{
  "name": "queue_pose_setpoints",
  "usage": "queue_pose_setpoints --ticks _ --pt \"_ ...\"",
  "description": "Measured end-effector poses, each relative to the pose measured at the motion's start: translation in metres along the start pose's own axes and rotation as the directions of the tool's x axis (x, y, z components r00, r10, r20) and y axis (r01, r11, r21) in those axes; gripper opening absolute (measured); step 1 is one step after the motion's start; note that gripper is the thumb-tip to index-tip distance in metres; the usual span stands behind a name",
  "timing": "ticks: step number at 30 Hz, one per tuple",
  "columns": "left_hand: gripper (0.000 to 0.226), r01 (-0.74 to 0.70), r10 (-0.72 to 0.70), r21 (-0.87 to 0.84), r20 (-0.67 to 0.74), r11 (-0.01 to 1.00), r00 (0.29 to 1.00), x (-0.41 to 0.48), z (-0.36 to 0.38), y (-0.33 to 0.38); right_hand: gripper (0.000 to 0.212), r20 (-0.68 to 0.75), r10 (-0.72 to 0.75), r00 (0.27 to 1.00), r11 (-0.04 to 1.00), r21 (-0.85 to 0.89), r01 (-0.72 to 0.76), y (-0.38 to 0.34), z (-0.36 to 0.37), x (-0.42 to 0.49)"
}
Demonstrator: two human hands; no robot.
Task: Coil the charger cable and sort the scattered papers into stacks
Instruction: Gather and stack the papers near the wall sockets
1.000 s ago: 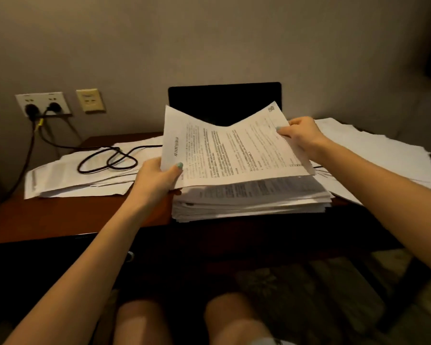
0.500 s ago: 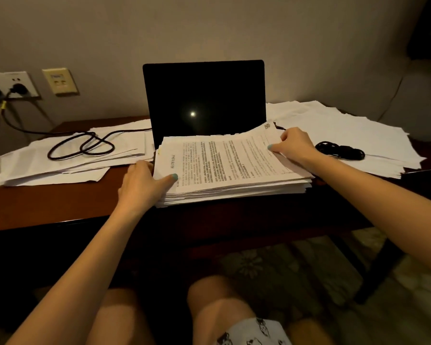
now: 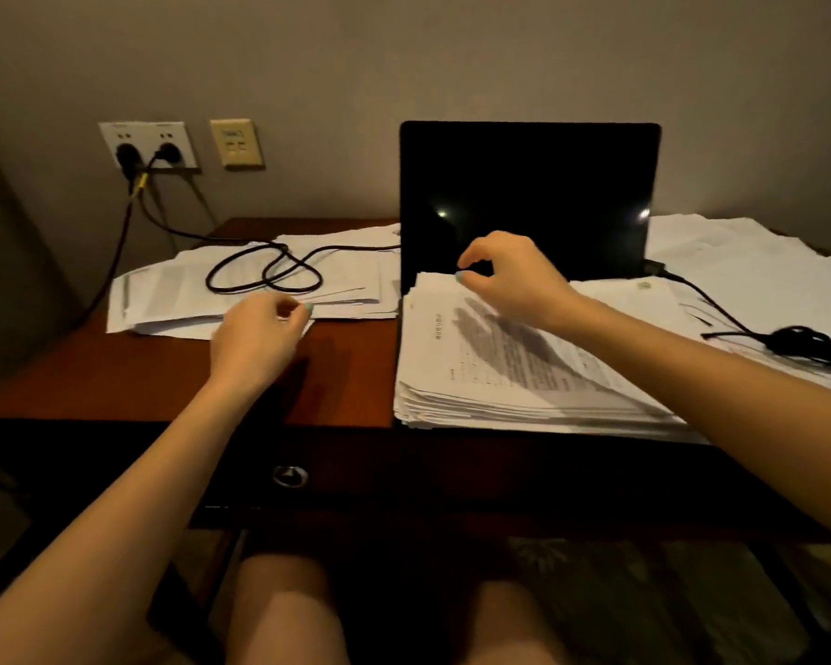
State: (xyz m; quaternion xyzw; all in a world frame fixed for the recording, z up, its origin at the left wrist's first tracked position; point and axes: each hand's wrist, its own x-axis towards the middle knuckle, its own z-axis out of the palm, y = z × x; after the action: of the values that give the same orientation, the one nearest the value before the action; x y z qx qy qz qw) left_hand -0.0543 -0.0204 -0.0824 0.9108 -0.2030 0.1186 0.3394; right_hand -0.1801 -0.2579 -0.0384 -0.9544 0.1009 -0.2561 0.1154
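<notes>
On the desk, one stack is gathered; the left papers and right papers lie scattered, the cable uncoiled on the former. Your left hand and right hand hover loosely curled, empty.

Home work corner, or maybe a hotel room, hard to say which

Dark wood table with a drawer knob sits against a plain wall. There's an open laptop, papers piled all over, a cable running up to the wall sockets, patterned carpet underneath, and the sitter's bare knees.
</notes>
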Motion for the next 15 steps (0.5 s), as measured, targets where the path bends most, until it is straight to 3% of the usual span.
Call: queue_pose_setpoints --ticks 3,7,11,15 --pt "0.032 0.069 -0.048 0.148 -0.142 0.987 0.989 0.024 -0.017 -0.045 0.025 0.046 -0.121 0.992 0.991 0.058 0.119 -0.042 0.035 0.031" --pt "0.038 0.206 -0.145 0.299 -0.214 0.932 0.966 0.048 -0.033 -0.094 0.038 0.252 -0.196 0.948 0.977 -0.036 0.212 -0.075 0.080 0.071" --pt "0.056 0.448 -0.387 0.314 -0.237 0.837 0.891 0.074 -0.039 -0.130 0.040 0.355 -0.012 0.935 0.981 -0.177 0.080 -0.083 0.112 0.105" --pt "0.067 0.544 -0.496 0.288 -0.226 0.789 0.839 0.097 -0.032 -0.141 0.050 0.409 0.196 0.891 0.933 -0.357 -0.041 -0.078 0.133 0.125"
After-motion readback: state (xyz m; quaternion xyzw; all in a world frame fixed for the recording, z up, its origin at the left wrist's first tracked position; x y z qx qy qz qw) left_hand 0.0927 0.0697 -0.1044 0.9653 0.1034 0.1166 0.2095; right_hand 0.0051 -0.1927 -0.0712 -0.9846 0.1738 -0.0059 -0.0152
